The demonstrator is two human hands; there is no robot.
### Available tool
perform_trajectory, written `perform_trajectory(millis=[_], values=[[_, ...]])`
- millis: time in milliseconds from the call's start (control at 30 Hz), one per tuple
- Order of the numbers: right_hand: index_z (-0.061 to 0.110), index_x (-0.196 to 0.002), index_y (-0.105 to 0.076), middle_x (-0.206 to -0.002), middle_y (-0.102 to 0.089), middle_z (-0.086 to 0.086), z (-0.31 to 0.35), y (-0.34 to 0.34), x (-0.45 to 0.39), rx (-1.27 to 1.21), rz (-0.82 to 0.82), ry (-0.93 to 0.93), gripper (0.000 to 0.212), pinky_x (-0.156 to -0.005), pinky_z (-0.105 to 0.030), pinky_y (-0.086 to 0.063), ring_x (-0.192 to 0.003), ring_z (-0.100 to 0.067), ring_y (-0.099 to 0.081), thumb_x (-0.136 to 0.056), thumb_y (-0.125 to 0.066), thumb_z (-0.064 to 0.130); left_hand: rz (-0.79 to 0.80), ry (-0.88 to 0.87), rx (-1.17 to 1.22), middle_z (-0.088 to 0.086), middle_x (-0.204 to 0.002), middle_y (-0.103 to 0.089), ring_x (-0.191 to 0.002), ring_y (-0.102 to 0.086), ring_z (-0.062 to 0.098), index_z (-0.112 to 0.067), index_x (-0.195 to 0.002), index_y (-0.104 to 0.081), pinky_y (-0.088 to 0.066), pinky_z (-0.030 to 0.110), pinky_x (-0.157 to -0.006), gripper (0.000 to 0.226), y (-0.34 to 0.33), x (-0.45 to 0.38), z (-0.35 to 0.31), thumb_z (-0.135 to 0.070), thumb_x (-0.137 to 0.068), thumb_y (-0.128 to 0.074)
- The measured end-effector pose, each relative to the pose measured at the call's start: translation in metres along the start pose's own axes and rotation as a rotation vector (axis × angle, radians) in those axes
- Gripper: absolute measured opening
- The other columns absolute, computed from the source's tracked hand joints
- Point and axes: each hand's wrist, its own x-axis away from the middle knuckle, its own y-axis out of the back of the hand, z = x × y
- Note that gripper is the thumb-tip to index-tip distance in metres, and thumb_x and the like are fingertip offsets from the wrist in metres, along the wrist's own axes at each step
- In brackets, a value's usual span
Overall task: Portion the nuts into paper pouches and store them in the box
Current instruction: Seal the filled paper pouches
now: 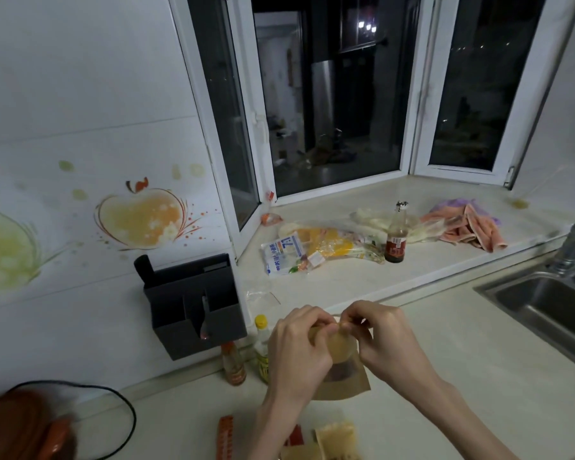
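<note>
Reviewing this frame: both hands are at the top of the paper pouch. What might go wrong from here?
1. Both the left hand and right hand pinch the pouch by its top edge, held above the counter; the thin paper may tear or slip, spilling its contents.
2. Two small bottles stand close beside the left hand; an elbow or wrist movement might topple them.

Upright brown paper pouch (pixel 341 370), window perhaps showing nuts

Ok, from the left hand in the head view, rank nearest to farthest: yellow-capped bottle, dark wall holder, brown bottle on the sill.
1. Yellow-capped bottle, just left of the left hand.
2. Dark wall holder, further left on the wall.
3. Brown bottle, up on the sill.
</note>
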Motion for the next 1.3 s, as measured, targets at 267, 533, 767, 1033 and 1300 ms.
perform_trajectory(millis=[267, 533, 767, 1033, 1300], values=[[0.019, -0.068, -0.063, -0.064, -0.062, 0.009, 0.000, 0.005, 0.010, 0.033, 0.016, -0.014, 0.013, -0.056, -0.027, -0.047, -0.060, -0.009, -0.054, -0.071, -0.063, 0.006, 0.008, -0.014, -0.026, -0.018, -0.078, -0.065, -0.077, -0.058, -0.001, -0.027, -0.077, -0.068, -0.050, 0.023, -0.067, 0.009, -0.004, 0.010, -0.001, -0.020, -0.082, -0.068], [0.019, -0.075, -0.064, -0.073, -0.064, 0.008, -0.006, 0.018, 0.017, 0.103, -0.016, -0.035, 0.014, -0.060, -0.031, -0.050, -0.068, -0.011, -0.057, -0.073, -0.066, 0.006, 0.090, 0.008, -0.002, -0.018, -0.084, -0.067, -0.082, -0.061, 0.002, -0.026, -0.087, -0.071, -0.052, 0.027, -0.071, 0.002, 0.002, 0.012, 0.007, -0.028, -0.086, -0.069], [0.016, -0.075, -0.067, -0.073, -0.065, 0.005, 0.000, 0.017, 0.017, 0.153, 0.028, 0.057, 0.009, -0.059, -0.038, -0.051, -0.070, -0.017, -0.059, -0.072, -0.070, 0.008, 0.056, -0.039, -0.016, -0.019, -0.082, -0.067, -0.082, -0.060, 0.000, -0.028, -0.086, -0.071, -0.051, 0.021, -0.068, 0.003, -0.002, 0.014, 0.002, -0.030, -0.084, -0.071], [0.014, -0.069, -0.065, -0.067, -0.063, 0.004, 0.002, 0.015, 0.018, 0.142, -0.046, 0.046, 0.019, -0.054, -0.037, -0.051, -0.064, -0.017, -0.057, -0.062, -0.068, -0.004, 0.007, 0.009, 0.017, -0.020, -0.075, -0.065, -0.078, -0.059, 0.003, -0.029, -0.077, -0.070, -0.041, 0.013, -0.059, 0.007, 0.002, 0.014, 0.005, -0.023, -0.081, -0.073], [0.020, -0.073, -0.066, -0.069, -0.063, 0.009, 0.003, 0.003, 0.025, 0.173, 0.001, 0.084, 0.011, -0.052, -0.034, -0.050, -0.067, -0.015, -0.058, -0.065, -0.060, 0.015, -0.003, -0.059, -0.074, -0.019, -0.073, -0.066, -0.074, -0.056, 0.000, -0.027, -0.075, -0.070, -0.044, 0.014, -0.062, 0.010, 0.000, 0.018, 0.005, -0.019, -0.077, -0.073]])
